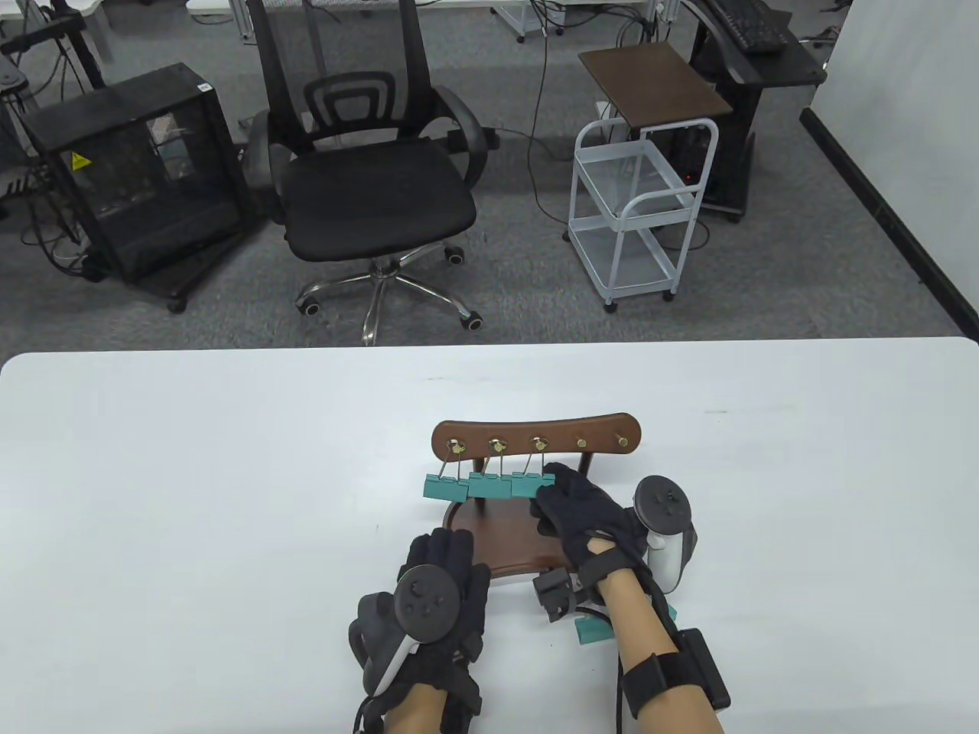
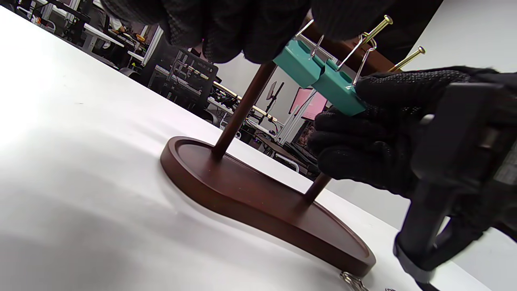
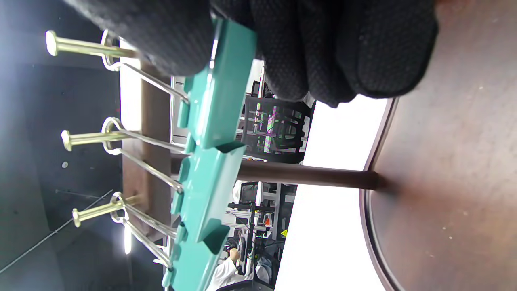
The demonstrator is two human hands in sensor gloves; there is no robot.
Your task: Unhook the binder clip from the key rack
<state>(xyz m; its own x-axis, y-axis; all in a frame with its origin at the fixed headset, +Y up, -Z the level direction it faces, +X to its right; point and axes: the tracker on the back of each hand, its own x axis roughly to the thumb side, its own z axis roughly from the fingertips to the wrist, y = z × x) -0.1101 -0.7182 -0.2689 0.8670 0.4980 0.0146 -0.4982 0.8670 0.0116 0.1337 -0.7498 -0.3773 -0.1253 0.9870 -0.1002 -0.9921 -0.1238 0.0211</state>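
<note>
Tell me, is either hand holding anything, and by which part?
The right hand pinches the rightmost green clip by its body's end, still hung on the rack. The left hand rests on the rack's base, holding nothing.

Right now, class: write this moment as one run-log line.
right hand: grips rightmost hung binder clip | left hand: rests at key rack base | hung clips: three | clip still hooked

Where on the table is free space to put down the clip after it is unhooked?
Bare table lies left of the key rack and right of the right hand. It is crowded at the rack's base, between the left hand and a loose teal clip.
</note>
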